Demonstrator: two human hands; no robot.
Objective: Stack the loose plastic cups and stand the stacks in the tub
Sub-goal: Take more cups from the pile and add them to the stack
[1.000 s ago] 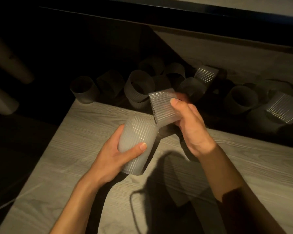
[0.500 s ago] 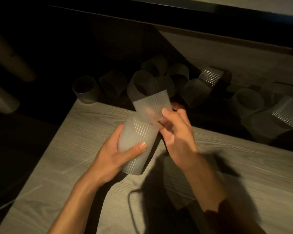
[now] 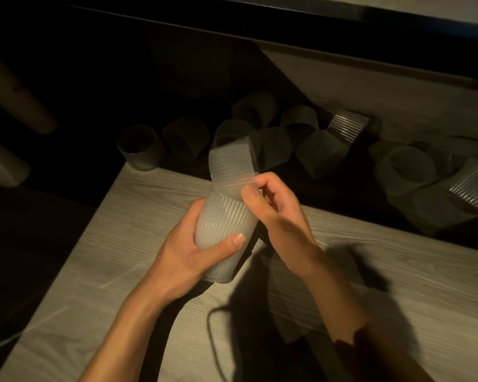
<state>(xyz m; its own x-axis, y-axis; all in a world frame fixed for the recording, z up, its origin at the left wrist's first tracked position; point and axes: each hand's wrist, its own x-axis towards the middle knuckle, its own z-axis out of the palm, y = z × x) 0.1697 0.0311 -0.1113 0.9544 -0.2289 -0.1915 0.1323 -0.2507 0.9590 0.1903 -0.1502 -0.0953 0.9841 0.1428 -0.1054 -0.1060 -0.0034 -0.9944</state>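
My left hand (image 3: 188, 252) grips a stack of ribbed translucent cups (image 3: 224, 230), held upside down above the wooden table (image 3: 100, 271). My right hand (image 3: 273, 208) pinches the rim of a single ribbed cup (image 3: 231, 164) that sits tilted over the stack's top end, partly slid on. Several loose cups (image 3: 276, 144) lie on their sides in the dark strip behind the table, with more loose cups (image 3: 409, 169) at the right. No tub can be made out in the dim light.
A lone upright cup (image 3: 138, 147) stands at the table's far left corner. A thin dark cord (image 3: 213, 334) loops across the table near me. Pale cylinders (image 3: 3, 166) sit in the dark at the far left. Strong shadows cover the right side.
My right hand has brought the single cup leftward from beside the stack and set it over the stack's top end. My left hand has kept the stack nearly still.
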